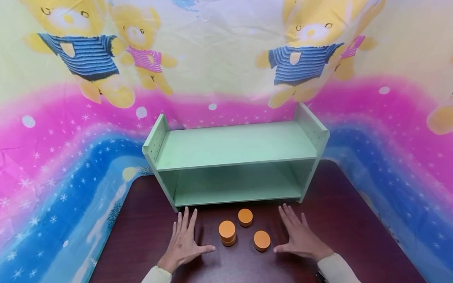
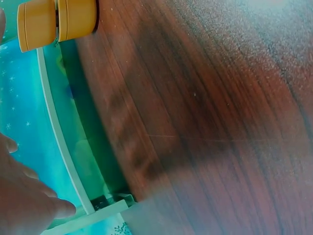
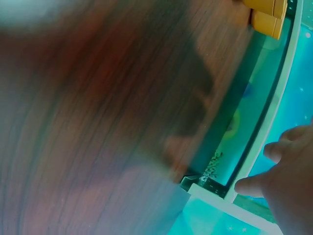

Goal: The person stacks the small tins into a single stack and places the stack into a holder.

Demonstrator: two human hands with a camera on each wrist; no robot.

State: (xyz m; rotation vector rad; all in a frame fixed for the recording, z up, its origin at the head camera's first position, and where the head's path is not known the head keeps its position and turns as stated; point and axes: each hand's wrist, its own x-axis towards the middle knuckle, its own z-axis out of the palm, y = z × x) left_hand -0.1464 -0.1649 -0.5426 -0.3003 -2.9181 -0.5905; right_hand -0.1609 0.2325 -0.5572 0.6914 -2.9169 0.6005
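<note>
On the dark table, several short orange cylinders stand between the two hands. Two are stacked [image 1: 227,231]; a single cylinder [image 1: 245,217] stands farther back and another cylinder [image 1: 262,240] is at the right. My left hand [image 1: 184,240] is left of the stack, fingers spread and thumb pointing toward it, apart from it. On the other side, my right hand [image 1: 301,239] has its fingers extended and its thumb near the right cylinder, with a small gap. Neither hand holds anything. Orange cylinders [image 2: 77,19] also show at the top of the left wrist view.
A pale green two-level shelf [image 1: 237,143] stands behind the cylinders, its lower front edge just beyond the fingertips. The brown wooden table [image 1: 141,236] extends to both sides. A cloth backdrop [image 1: 212,59] printed with bears surrounds the table's back and sides.
</note>
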